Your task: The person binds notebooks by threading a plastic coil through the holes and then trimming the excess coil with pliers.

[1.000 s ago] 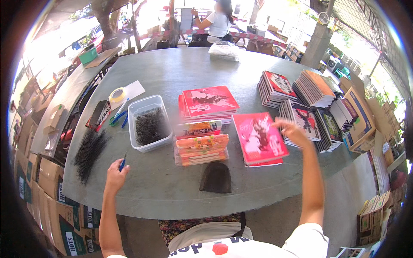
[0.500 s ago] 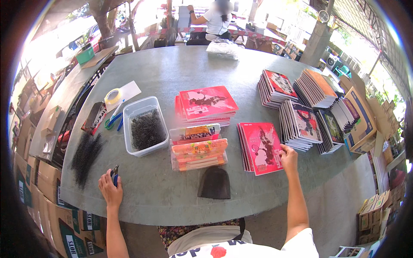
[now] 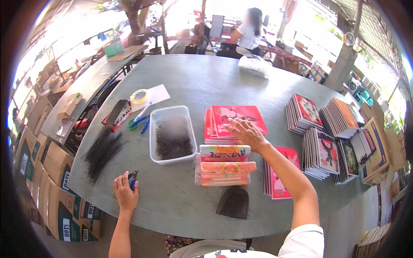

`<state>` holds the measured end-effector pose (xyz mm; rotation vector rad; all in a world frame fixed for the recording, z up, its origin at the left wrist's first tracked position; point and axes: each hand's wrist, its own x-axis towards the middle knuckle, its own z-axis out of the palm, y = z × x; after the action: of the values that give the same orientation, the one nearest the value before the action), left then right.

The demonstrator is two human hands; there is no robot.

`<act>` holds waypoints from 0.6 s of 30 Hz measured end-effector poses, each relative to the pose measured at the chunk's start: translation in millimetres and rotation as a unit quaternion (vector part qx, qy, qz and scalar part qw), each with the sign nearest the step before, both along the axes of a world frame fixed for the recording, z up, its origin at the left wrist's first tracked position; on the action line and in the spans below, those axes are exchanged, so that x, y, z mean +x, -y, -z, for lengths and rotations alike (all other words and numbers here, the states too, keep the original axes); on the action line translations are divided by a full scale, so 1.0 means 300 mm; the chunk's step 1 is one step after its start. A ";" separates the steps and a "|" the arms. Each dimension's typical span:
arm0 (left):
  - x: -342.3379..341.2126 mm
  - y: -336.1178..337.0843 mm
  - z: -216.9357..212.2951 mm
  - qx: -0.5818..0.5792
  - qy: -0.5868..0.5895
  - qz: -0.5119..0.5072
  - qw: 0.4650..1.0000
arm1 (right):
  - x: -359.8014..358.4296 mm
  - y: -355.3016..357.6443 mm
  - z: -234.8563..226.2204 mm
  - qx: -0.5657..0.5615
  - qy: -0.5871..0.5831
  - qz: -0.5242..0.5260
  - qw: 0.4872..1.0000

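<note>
My left hand (image 3: 125, 193) rests on the table's near left part, closed around small blue-handled pliers (image 3: 134, 175). My right arm reaches forward over the near notebooks, and my right hand (image 3: 248, 134) is open, fingers spread on or just above the top of a pile of pink-red notebooks (image 3: 223, 114). Whether the fingertips press on the cover I cannot tell. Another stack of pink notebooks (image 3: 282, 191) lies partly hidden under my right forearm. Between the hands stand a clear plastic tub (image 3: 151, 142) of black wire coils (image 3: 174, 144) and a holder with orange-wrapped packs (image 3: 228, 168).
Loose black coils (image 3: 101, 152), scissors (image 3: 134, 124) and a tape roll (image 3: 140, 96) lie at left. A dark curved pad (image 3: 233, 203) sits near the front edge. Several notebook stacks (image 3: 320, 150) and a cardboard box (image 3: 373, 150) line the right. A person (image 3: 248, 36) sits beyond the table.
My right hand has left the near right notebook stack and moved left and forward to the middle pile, its fingers opening. My left hand keeps the pliers. The view has turned left.
</note>
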<state>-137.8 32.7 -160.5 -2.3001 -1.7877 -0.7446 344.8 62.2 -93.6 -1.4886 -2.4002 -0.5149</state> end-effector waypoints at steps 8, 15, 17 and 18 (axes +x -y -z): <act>-0.003 0.014 -0.025 -0.030 0.011 -0.024 0.999 | -0.102 -0.106 0.049 -0.045 0.007 -0.059 0.997; 0.005 -0.009 -0.006 -0.011 0.020 -0.012 1.000 | -0.037 -0.055 0.057 0.074 0.024 -0.142 0.987; 0.007 -0.013 0.001 -0.007 0.031 0.000 0.999 | 0.014 -0.018 0.029 0.017 -0.070 -0.138 0.988; 0.001 -0.015 0.017 0.027 -0.015 -0.001 1.000 | 0.042 -0.014 0.013 0.026 -0.087 -0.092 0.992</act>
<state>-137.6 37.1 -165.5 -2.2624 -1.7353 -0.7439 357.4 66.5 -97.4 -1.2199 -2.3378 -0.3853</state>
